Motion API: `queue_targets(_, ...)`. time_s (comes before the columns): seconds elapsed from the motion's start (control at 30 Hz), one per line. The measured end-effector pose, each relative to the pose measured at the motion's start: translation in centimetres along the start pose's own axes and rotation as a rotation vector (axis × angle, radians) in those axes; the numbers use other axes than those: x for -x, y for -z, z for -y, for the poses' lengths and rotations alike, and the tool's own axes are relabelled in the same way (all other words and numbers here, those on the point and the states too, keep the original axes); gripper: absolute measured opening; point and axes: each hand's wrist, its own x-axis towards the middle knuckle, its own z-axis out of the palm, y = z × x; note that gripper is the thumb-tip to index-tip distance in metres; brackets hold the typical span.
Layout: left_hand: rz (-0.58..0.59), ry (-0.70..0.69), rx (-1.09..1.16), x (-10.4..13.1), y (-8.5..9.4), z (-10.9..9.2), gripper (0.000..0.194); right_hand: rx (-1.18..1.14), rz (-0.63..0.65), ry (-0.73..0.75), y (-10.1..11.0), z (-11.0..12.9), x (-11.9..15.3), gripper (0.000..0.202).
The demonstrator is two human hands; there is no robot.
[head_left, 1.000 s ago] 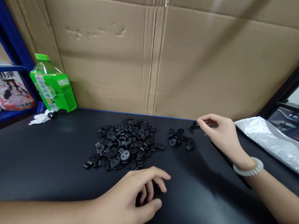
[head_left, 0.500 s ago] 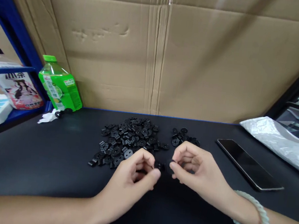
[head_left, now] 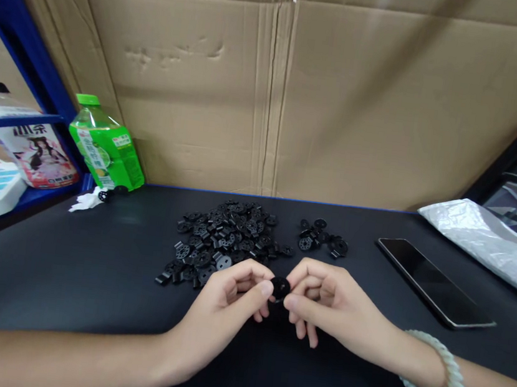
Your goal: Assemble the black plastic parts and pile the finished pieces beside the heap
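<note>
Between my two hands, above the front of the table, is a small round black plastic disc (head_left: 280, 288). My left hand (head_left: 239, 295) pinches its left edge between thumb and forefinger. On the other side, my right hand (head_left: 321, 298) grips the right edge with thumb and forefinger, its lower fingers hanging loosely. A large heap of black plastic parts (head_left: 229, 234), discs with holes and small tabs, lies just beyond my left hand. Past my right hand sits a smaller cluster of black discs (head_left: 319, 238). Whether the held disc is one piece or two I cannot tell.
A dark phone (head_left: 434, 281) lies on the black table (head_left: 64, 276) at the right, with a silvery plastic bag (head_left: 483, 240) behind it. A green bottle (head_left: 108, 150) and a crumpled tissue (head_left: 88, 199) are at the back left. Cardboard (head_left: 196, 85) walls off the back.
My hands have come together, and the right hand now grips the same disc as the left. The disc has turned its flat face towards me.
</note>
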Motion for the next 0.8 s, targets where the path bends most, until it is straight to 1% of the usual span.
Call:
queue_targets(0.1, 0.035, -0.009, 0.021, 0.11, 0.0, 0.18, 0.014, -0.075, 0.001, 0.006, -0.24, -0.22, -0.03, 0.032)
queue_targets(0.27, -0.006, 0.019, -0.013, 0.32, 0.03, 0.13, 0.013, -0.109, 0.026, -0.008, -0.48, -0.27, 0.01, 0.034)
queue_targets(0.5, -0.023, 0.022, -0.056, 0.56, 0.19, -0.33, 0.015, -0.039, -0.004, 0.011, -0.23, -0.55, -0.03, 0.03)
queue_targets(0.8, 0.007, 0.022, -0.094, 0.53, 0.18, -0.38, 0.016, 0.003, -0.045, 0.018, -0.75, -0.34, 0.56, 0.026)
